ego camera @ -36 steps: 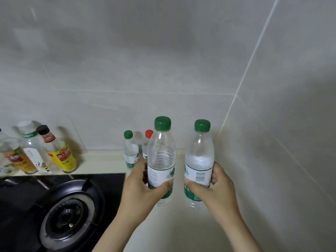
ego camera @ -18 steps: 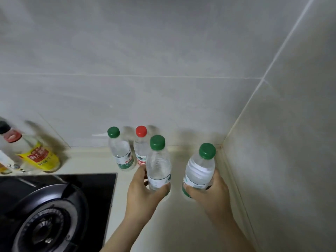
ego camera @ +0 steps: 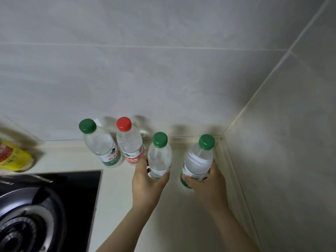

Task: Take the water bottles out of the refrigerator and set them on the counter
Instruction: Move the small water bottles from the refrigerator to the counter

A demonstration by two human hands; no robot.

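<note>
Head view of the counter corner; the left hand grips a green-capped water bottle, the left bottle, fingers and thumb curled round its labelled lower half; the right hand wraps likewise round the right bottle, also green-capped and tilted slightly toward the corner. Both bottles are low at the counter surface – whether their bases touch it cannot be told. Just behind and to the left, against the tiled wall, stand a green-capped bottle and a red-capped bottle side by side; a black hob fills the lower left – a blurred yellow-labelled bottle lies beyond it.
</note>
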